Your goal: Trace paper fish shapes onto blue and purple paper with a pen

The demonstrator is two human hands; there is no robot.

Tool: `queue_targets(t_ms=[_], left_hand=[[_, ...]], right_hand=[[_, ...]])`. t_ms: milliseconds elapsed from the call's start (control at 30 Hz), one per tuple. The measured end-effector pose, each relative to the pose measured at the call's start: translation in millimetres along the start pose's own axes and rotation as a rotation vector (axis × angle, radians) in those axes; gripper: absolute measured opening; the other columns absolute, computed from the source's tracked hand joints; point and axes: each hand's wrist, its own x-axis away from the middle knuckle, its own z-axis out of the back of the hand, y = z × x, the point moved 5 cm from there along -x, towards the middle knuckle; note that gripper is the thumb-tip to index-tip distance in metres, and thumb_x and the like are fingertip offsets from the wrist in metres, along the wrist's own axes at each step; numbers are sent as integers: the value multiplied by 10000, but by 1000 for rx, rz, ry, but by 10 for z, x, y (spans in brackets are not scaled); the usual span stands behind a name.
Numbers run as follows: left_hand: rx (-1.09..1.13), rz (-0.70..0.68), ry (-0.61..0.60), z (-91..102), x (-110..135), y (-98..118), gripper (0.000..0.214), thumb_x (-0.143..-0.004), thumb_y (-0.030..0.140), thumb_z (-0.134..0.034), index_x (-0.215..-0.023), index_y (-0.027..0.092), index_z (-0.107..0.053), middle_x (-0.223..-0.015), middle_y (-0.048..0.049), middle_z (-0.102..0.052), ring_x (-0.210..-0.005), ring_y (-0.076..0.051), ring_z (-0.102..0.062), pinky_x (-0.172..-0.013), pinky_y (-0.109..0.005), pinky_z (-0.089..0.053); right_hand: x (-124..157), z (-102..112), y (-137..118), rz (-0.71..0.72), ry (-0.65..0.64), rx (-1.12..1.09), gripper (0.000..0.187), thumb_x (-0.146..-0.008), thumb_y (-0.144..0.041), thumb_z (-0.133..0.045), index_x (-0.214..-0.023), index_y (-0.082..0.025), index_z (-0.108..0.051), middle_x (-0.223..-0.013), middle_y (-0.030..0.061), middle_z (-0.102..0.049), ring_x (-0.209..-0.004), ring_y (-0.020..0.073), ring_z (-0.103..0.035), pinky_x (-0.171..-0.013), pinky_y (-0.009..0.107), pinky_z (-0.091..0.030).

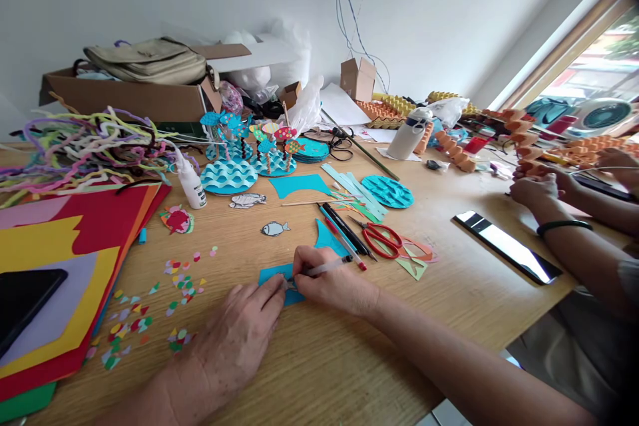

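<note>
My right hand is closed round a thin pen, its tip down on a small blue paper piece on the wooden table. My left hand lies flat with fingers stretched, fingertips pressing the same blue piece beside the pen tip. Red-handled scissors and several pens lie just beyond my right hand. A small paper fish lies above the blue piece.
Coloured paper sheets and a dark tablet are at left, confetti scraps beside them. A glue bottle, blue wave discs, pipe cleaners and a cardboard box stand behind. A phone and another person's hands are at right.
</note>
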Motion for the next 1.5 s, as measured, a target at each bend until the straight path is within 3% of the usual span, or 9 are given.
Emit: queue_targets(t_ms=[267, 400, 967, 1167, 1333, 1500], left_hand=[[-6, 8, -48, 32, -22, 15, 406, -840, 61, -404, -1199, 181, -553, -1236, -87, -571, -956, -244, -595, -810, -401, -495], [0, 2, -2, 17, -2, 4, 401, -849, 75, -393, -1196, 198, -553, -1235, -75, -571, -945, -228, -594, -824, -379, -482], [-8, -27, -34, -61, 29, -16, 454, -841, 41, -383, -1265, 163, -488, -1282, -90, -526, -971, -259, -564, -816, -432, -485], [-24, -28, -37, -21, 3, 2, 404, -861, 63, -372, -1232, 127, -519, -1247, -115, -554, -955, -266, -582, -795, -436, -500], [-29, -38, -41, 4, 2, 14, 389, -862, 64, -379, -1214, 124, -533, -1248, -108, -556, -941, -265, -589, -783, -443, -510], [-34, -45, -29, -20, 8, 4, 408, -846, 47, -381, -1216, 128, -531, -1255, -104, -550, -963, -266, -580, -799, -445, -506]], right_hand=[[26, 8, 34, 0, 99, -115, 130, -681, -68, -500, -648, -183, -450, -534, -73, -450, -479, 61, -367, -433, 156, -267], [33, -13, 25, -19, 92, -81, 135, -673, -60, -501, -651, -184, -453, -543, -70, -465, -486, 64, -387, -442, 160, -275], [-4, -3, 3, -34, -11, 0, 115, -646, -78, -536, -632, -181, -487, -543, -62, -481, -487, 71, -413, -422, 165, -273], [2, 12, -14, 13, 13, 7, 123, -639, -62, -526, -634, -179, -488, -533, -68, -465, -481, 67, -406, -428, 161, -277], [13, 9, 59, -65, 44, -115, 122, -662, -68, -520, -645, -181, -479, -548, -67, -473, -483, 68, -395, -420, 164, -275], [19, -7, 29, -35, 63, -33, 130, -658, -61, -528, -643, -183, -482, -554, -68, -472, -494, 67, -397, -452, 172, -280]])
